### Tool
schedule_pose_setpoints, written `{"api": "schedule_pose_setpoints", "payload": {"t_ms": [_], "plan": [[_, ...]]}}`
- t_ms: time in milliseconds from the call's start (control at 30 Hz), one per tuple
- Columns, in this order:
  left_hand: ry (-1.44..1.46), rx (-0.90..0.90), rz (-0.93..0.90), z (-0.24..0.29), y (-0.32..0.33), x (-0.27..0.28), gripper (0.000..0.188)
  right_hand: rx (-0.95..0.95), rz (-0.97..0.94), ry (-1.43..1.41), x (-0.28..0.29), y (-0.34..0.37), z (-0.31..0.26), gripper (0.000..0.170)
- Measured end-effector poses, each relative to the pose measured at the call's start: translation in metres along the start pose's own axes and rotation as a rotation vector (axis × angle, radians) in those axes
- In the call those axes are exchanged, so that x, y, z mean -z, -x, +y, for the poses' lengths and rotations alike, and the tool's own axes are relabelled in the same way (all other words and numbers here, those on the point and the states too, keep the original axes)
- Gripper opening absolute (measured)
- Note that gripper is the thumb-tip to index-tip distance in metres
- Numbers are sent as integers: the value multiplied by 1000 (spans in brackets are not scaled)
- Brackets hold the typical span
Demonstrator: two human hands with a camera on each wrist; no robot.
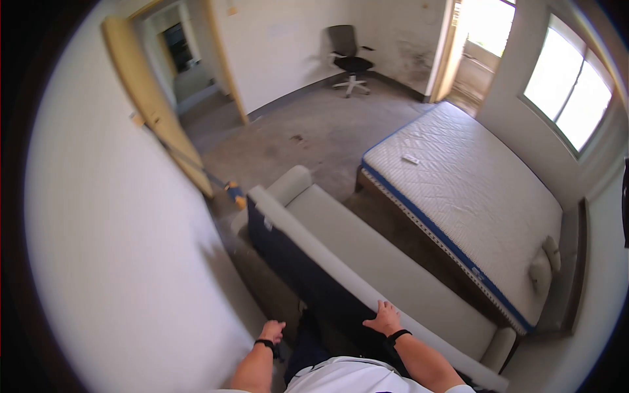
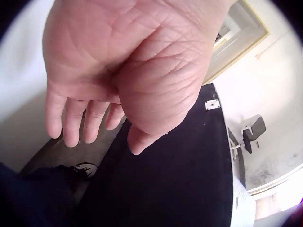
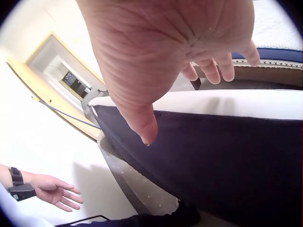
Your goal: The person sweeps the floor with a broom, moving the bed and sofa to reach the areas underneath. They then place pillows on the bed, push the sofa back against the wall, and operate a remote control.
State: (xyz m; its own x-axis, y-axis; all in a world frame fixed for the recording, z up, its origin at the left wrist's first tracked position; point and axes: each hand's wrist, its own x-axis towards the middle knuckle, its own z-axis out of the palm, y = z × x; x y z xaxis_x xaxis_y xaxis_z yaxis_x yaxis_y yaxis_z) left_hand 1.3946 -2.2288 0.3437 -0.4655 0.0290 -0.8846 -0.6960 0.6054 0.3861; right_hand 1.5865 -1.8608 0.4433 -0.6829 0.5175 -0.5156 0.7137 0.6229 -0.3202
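Note:
A light grey sofa (image 1: 354, 229) stands with its dark fabric back (image 1: 288, 262) towards the person, at a slant across the head view. Over the top edge of that backrest is my right hand (image 1: 386, 319), fingers spread; in the right wrist view its thumb (image 3: 147, 127) overlaps the dark back and the fingers reach past the pale top. My left hand (image 1: 272, 331) hangs between the wall and the sofa, holding nothing. Its fingers (image 2: 73, 120) point loosely downward in the left wrist view, with the dark back beside them. Both wrists wear black bands.
A white wall (image 1: 131, 262) runs close on the left. A long-handled tool with a blue and yellow end (image 1: 234, 193) lies between the open door (image 1: 147, 105) and the sofa. Beyond the sofa is a mattress (image 1: 452, 170) bearing a small white object (image 1: 411, 159). An office chair (image 1: 352, 63) stands far back.

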Motion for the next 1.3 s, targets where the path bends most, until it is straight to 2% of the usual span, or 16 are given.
{"api": "schedule_pose_setpoints", "payload": {"t_ms": [67,133,300,433,567,600,667,700,800,900,933,1000,1100,1200,1233,1300], "plan": [[-147,36,-27,31,-35,27,33,-68,11,-14,-7,-21,-26,93],[-261,31,80,74,-58,54,41,-124,-7,-7,-5,-51,-55,90],[-320,-106,74,199,-75,131,53,-228,-70,13,-5,-91,-123,84],[-298,-222,100,246,-104,155,52,-253,-76,6,0,-120,-153,82],[-338,-213,58,242,-115,156,52,-236,-74,33,-4,-149,-163,88],[-385,-136,11,236,-113,156,51,-242,-72,17,-6,-154,-166,88],[-415,-105,-31,217,-122,155,52,-192,-50,29,-3,-170,-169,95],[-463,-116,10,203,-128,154,54,-196,-46,19,-4,-179,-170,95],[-554,-11,-58,184,-134,158,54,-173,-47,-1,-14,-196,-169,96],[-553,45,-46,197,-113,153,53,-214,-45,-3,-20,-207,-163,87],[-562,45,-44,184,-139,161,53,-220,-64,-4,-17,-210,-162,81],[-775,-148,-43,164,-191,175,57,-228,-78,-8,-9,-216,-160,75],[-642,-191,-20,209,-185,159,58,-265,-16,29,5,-232,-159,67],[-518,-253,-43,279,-136,133,57,-284,32,-2,31,-253,-146,67],[-513,-262,-34,280,-146,133,57,-297,30,-3,42,-259,-144,67],[-570,-418,-68,282,-169,138,57,-283,25,-2,45,-265,-144,67]]}}
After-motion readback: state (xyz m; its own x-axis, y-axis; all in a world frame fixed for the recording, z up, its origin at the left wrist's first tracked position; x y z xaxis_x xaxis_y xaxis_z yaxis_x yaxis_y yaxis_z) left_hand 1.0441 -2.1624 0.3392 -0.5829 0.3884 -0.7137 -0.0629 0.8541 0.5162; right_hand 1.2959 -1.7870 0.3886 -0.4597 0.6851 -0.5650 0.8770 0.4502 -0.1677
